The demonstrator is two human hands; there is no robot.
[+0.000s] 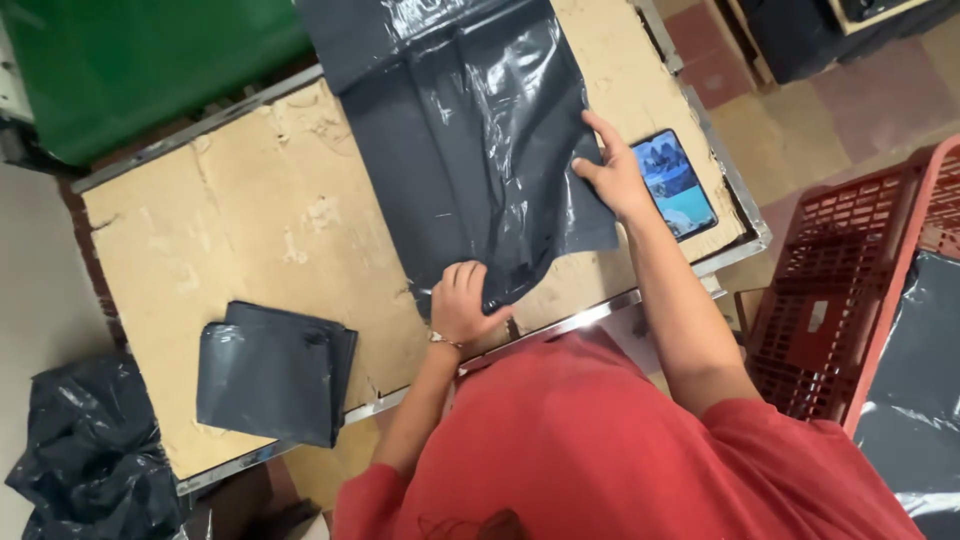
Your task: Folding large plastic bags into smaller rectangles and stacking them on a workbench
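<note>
The left hand (pixel 462 302) is curled closed, pinching the near corner of a large dark grey plastic bag (pixel 470 150) between fingers and thumb, close to the front edge of the worktop (pixel 250 215). The right hand (pixel 612 170) lies open, fingers spread, pressing flat on the bag's right edge. The bag stretches lengthwise across the worktop, away from the person; its right half is glossy and wrinkled and looks laid over the duller left half, so by my reading 1 lengthwise fold is already in place and the crease is being smoothed, with any further folding down to a small packet not yet done.

Just beside the right hand, a phone (pixel 674 183) with a lit screen lies on the worktop, touching or nearly touching the bag's edge. At the near left corner sits a stack of folded grey bags (pixel 270 370), flat and squared, well apart from the bag in hand; that stack suggests several are finished. A crumpled black bag (pixel 90 450) sits below the worktop's left side, and a red plastic crate (pixel 850 290) stands to the right.
</note>
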